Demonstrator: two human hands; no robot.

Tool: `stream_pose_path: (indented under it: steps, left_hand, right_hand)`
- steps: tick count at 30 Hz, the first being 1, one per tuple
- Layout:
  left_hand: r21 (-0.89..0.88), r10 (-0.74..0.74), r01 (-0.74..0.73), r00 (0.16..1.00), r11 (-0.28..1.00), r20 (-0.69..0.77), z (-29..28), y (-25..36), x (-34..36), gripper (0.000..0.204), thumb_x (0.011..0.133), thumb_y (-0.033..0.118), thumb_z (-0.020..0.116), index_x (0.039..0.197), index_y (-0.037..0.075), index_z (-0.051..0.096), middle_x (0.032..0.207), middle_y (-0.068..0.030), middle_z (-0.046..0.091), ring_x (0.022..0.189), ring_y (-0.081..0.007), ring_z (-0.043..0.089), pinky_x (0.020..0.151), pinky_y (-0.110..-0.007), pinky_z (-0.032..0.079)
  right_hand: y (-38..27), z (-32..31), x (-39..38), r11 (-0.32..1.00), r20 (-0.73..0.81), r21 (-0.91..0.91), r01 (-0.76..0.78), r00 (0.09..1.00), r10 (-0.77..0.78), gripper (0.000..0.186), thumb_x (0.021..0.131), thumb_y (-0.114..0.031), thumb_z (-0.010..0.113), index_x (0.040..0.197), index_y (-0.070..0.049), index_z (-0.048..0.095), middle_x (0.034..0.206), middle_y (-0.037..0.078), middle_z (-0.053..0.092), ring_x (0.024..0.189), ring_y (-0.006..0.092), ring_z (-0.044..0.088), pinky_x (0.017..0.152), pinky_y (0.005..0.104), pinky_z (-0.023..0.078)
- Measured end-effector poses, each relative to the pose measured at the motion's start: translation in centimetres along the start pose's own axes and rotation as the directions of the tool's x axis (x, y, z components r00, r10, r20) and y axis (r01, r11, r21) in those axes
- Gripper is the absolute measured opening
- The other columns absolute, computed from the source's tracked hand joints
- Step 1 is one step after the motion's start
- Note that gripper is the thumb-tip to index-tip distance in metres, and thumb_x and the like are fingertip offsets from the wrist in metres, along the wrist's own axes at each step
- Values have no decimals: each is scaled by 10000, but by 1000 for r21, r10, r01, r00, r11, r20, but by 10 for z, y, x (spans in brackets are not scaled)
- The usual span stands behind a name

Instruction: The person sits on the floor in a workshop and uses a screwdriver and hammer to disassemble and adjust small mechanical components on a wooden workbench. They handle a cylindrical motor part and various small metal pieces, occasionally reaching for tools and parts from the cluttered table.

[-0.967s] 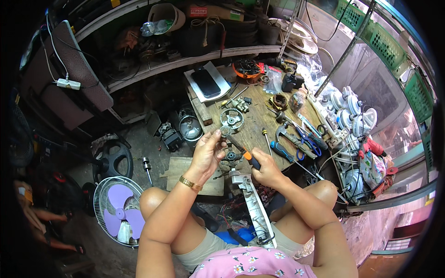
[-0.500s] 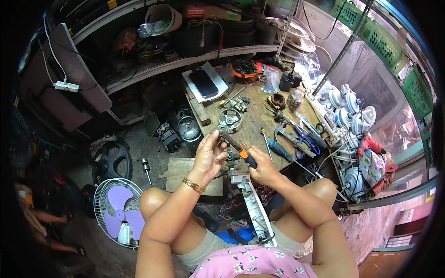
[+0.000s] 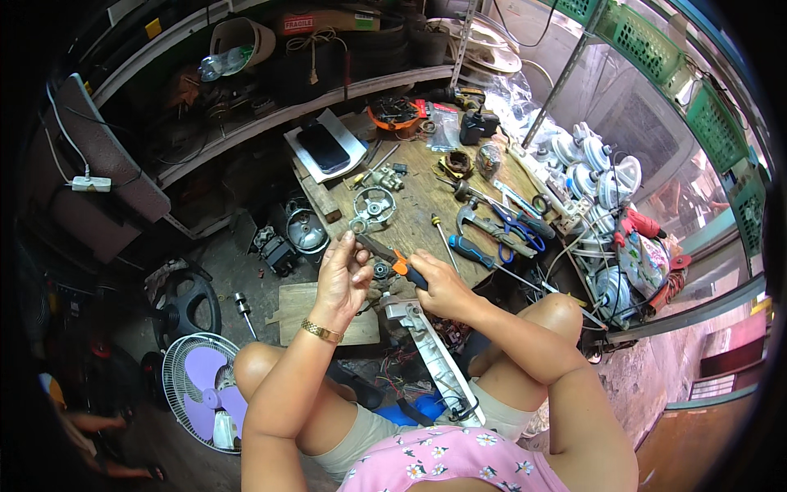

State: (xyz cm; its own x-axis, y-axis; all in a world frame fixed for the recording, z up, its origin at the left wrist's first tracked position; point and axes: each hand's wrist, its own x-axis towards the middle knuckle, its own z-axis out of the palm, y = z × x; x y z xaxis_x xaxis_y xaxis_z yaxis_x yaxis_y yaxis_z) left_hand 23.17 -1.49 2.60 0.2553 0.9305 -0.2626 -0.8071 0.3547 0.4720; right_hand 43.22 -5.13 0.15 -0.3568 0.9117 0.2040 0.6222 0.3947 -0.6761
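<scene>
My right hand (image 3: pixel 443 285) is closed round the orange-and-black handle of a knife-like tool (image 3: pixel 399 262). Its dark, flat blade slants up and left toward my left hand (image 3: pixel 343 271). The fingertips of that hand pinch a small, pale ring-shaped part (image 3: pixel 358 224), which the blade's tip meets or nearly meets. Just beyond lies a round grey metal motor housing (image 3: pixel 374 206) on the wooden work table (image 3: pixel 410 215). Below my hands, a white fan stand (image 3: pixel 430 357) leans between my legs. Exactly how the blade touches the ring is too small to tell.
Right of my hands lie a blue-handled screwdriver (image 3: pixel 473 251), a hammer (image 3: pixel 485 232) and blue scissors (image 3: pixel 518 238). A phone (image 3: pixel 323 146) and an orange bowl of small parts (image 3: pixel 394 116) are at the back. A purple-bladed fan (image 3: pixel 205 394) stands at left. Another person's legs show far left.
The whole view has shifted, so the table and both hands sit farther left in the picture. My hands keep their holds on the tool and the small ring.
</scene>
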Motion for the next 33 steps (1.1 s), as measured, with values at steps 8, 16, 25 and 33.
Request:
stream_pose_path:
  steps: [8,16,25,33]
  left_hand:
    - [98,143,-130,980,987,-142,-27,8,31,97,923,210,612,890,124,583,832,15,594,717,-104,573,514,-215,426]
    - [197,100,-72,986,978,-136,-40,8,26,129,913,203,631,967,114,553,874,-11,635,720,-74,590,532,-208,447]
    - [449,41,-6,997,893,-69,-30,1,18,137,924,229,609,983,107,586,860,5,637,685,-56,565,503,-185,407]
    - [704,-19,87,994,705,-103,-38,-11,15,151,905,302,627,889,152,618,761,83,568,648,-2,480,481,-155,360]
  right_hand:
    - [41,-43,5,975,88,-201,-95,989,115,448,754,-114,637,1193,-90,551,1160,200,511,1080,374,514,919,430,433]
    - [118,-127,-15,599,-369,-456,-658,752,545,425,742,-334,747,1081,-91,662,1152,191,555,1011,373,593,859,450,473]
    - [99,-97,-6,531,-561,-571,-626,770,304,428,757,-254,734,1142,-106,617,1157,162,582,991,331,569,885,415,438]
    - [7,-7,62,961,-46,-45,275,960,-277,404,760,-123,728,1150,-74,638,1061,151,646,962,313,610,824,379,496]
